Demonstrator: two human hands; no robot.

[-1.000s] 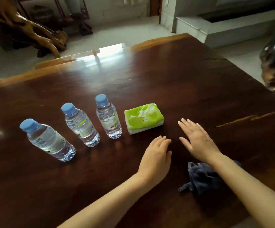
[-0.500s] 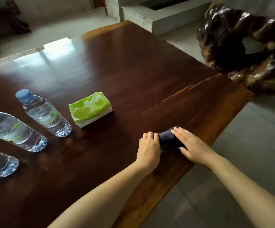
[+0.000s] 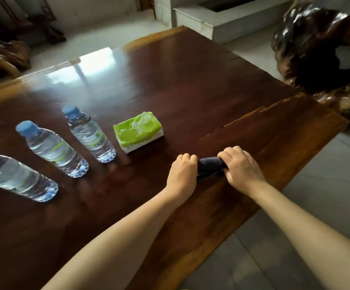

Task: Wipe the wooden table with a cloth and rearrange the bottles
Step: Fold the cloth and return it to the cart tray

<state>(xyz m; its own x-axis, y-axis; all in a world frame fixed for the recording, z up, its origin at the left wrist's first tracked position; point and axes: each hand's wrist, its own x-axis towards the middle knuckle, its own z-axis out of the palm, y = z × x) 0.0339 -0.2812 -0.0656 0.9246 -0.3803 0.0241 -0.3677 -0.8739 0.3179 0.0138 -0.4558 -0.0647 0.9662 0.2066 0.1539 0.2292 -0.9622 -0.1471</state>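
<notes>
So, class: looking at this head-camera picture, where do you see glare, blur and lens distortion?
Head view: bright window glare washes the far part of the dark wooden table; the clear plastic water bottles with blue caps lean outward, a wide-angle effect; the dark gnarled root carving at right is soft; both hands stay fairly sharp.

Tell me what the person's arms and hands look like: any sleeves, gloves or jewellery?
Both forearms are bare, with no sleeve in view. The left hand and right hand wear no gloves, and no rings, watch or bracelet show at the fingers or wrists.
</notes>
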